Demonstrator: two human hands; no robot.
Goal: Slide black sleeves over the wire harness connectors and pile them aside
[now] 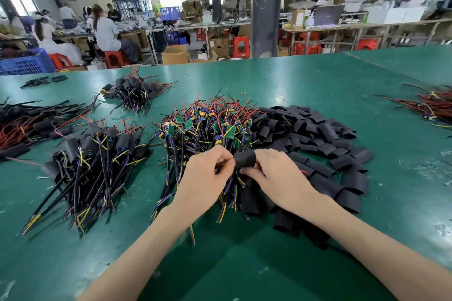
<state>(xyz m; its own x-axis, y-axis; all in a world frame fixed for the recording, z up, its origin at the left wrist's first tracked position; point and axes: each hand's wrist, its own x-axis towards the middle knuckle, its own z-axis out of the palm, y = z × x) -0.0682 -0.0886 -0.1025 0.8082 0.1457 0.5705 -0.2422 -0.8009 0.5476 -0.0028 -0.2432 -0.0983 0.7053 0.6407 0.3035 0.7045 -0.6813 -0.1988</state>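
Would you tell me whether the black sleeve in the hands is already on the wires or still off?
Partly on: the black sleeve, pinched by the right hand, has wires entering from the left hand and a red wire emerging right.

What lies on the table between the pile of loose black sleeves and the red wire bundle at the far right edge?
In the head view, only bare green table separates the sleeve pile from the red wire bundle; nothing lies there.
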